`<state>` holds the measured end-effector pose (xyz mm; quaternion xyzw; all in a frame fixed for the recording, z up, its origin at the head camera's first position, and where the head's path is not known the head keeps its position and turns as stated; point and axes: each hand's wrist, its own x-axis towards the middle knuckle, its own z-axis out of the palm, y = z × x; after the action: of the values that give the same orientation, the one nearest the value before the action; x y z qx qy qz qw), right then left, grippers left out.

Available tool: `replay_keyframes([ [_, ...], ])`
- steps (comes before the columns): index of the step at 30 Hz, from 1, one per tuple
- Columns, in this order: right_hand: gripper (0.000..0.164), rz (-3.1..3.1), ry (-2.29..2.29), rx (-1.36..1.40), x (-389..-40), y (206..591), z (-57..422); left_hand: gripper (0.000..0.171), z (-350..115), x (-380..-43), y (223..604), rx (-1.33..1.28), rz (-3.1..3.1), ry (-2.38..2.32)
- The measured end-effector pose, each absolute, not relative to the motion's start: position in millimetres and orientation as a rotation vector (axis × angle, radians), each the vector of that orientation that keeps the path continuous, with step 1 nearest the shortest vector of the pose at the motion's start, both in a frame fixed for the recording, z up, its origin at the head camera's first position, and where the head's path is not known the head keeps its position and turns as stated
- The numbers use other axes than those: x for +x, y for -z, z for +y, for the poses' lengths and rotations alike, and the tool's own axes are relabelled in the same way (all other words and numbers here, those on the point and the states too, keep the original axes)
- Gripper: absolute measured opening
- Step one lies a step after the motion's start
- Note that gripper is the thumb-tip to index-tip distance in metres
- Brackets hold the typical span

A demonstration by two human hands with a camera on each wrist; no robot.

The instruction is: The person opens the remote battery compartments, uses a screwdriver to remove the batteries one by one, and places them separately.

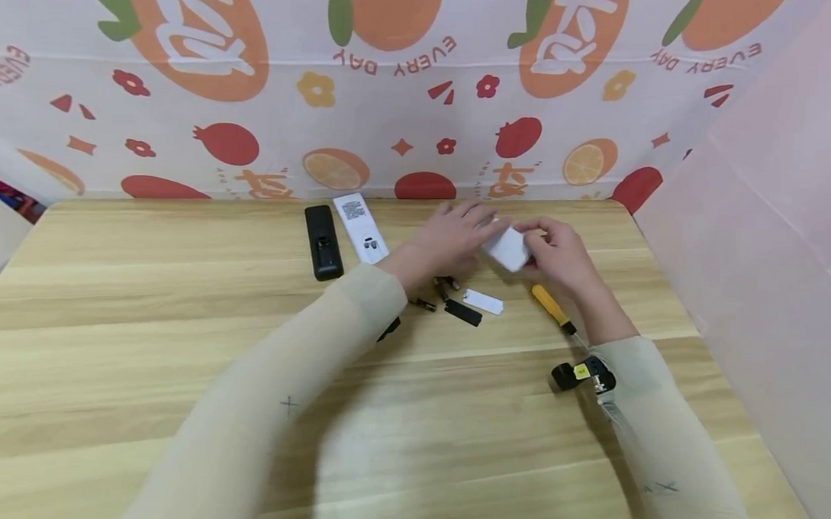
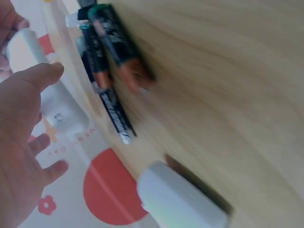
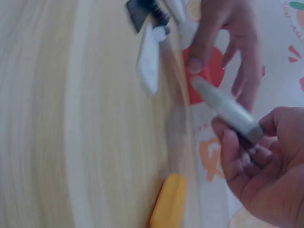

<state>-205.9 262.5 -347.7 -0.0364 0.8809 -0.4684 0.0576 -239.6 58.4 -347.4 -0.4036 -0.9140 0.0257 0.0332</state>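
Note:
A slim white device [image 1: 508, 249] with rounded edges is held up over the back right of the table, its kind unclear. My right hand [image 1: 556, 249] grips its right end between thumb and fingers. Over its other end reaches my left hand [image 1: 450, 242], with the thumb [image 2: 45, 75] across the device in the left wrist view and the fingers loosely extended. In the right wrist view the left thumb tip [image 3: 195, 65] is close to the device's far end; contact is unclear. A small dark mark shows on the device in the left wrist view.
Left of the hands lie a black remote [image 1: 323, 242] and a white remote [image 1: 360, 228]. Batteries [image 2: 116, 45], a white cover [image 1: 483, 301] and a black cover [image 1: 463, 312] lie below them. A yellow-handled screwdriver [image 1: 550, 304] lies beside my right wrist. A printed curtain [image 1: 393, 121] borders the back.

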Motion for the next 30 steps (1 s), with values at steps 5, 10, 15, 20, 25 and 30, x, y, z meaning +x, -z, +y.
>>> replay_keyframes([
  [5, 0.027, 2.501, 1.587, -0.26, -198.1, 332.7, 242.9, 0.064, 34.1, -233.1, 346.6, -1.228, -2.736, -0.013],
  [10, 0.027, 2.382, 1.601, -0.438, -184.3, 316.1, 226.0, 0.07, 2.5, -215.4, 335.6, -1.265, -2.712, 0.062],
  [15, 0.026, 2.257, 1.612, -0.633, -174.3, 308.0, 211.6, 0.073, -29.0, -192.8, 327.1, -1.297, -2.636, 0.208],
  [20, 0.025, 2.189, 1.571, -0.713, -163.5, 302.4, 193.1, 0.07, -52.8, -170.0, 326.2, -1.269, -2.541, 0.257],
  [25, 0.026, 2.169, 1.516, -0.746, -158.7, 305.6, 170.9, 0.066, -71.5, -146.0, 324.2, -1.159, -2.547, 0.266],
  [30, 0.028, 2.166, 1.526, -0.747, -157.2, 323.2, 150.7, 0.065, -81.4, -123.9, 318.8, -1.054, -2.637, 0.23],
])
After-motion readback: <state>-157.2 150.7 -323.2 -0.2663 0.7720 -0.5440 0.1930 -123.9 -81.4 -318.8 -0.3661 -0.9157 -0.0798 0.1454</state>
